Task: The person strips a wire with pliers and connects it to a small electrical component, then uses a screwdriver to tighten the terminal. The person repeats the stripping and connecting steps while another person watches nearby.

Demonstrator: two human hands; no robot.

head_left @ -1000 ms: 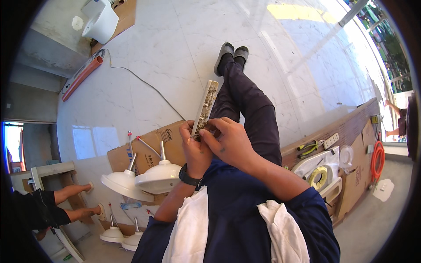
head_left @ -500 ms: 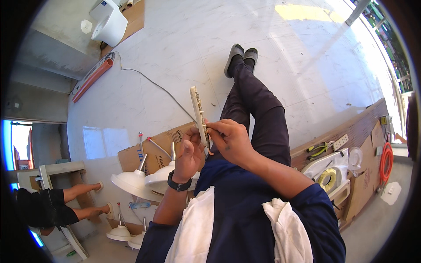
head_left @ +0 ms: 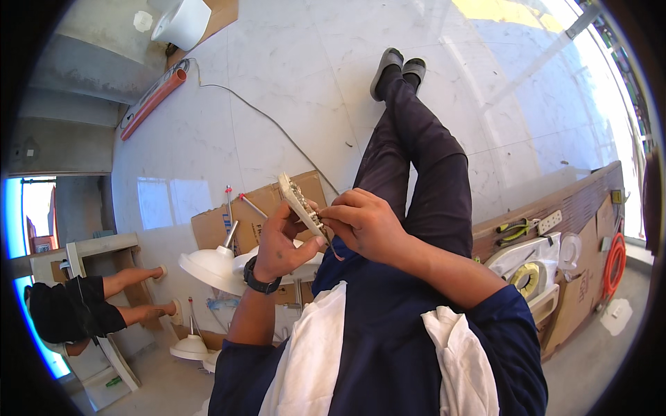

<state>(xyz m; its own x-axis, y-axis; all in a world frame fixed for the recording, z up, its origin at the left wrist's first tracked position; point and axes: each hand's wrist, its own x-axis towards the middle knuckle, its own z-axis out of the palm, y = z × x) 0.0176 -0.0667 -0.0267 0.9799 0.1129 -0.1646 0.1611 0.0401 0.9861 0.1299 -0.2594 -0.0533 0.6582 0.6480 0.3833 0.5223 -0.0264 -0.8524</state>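
Observation:
My left hand (head_left: pixel 279 246) grips a long, narrow white electrical plate (head_left: pixel 294 197), held tilted in front of my lap. Small metal parts, which look like terminals, line the side facing right. My right hand (head_left: pixel 371 225) is closed in a pinch against the plate's lower part; its fingertips hide what exactly they hold. A thin brownish wire (head_left: pixel 336 253) hangs below those fingers, beside the plate's lower end.
White dome lamp shades (head_left: pixel 214 269) and cardboard (head_left: pixel 305 187) lie at my left. A wooden plank (head_left: pixel 492 236) at right bears pliers (head_left: pixel 517 231) and a socket strip (head_left: pixel 550 222). An orange coil (head_left: pixel 614 263) lies beyond. Far left are a red pipe (head_left: pixel 156 104) and another person (head_left: pixel 76 305).
The plate has tipped further to the left and sits lower, with my left hand turned around it. My right fingers stay at its lower part. The whole view has shifted slightly.

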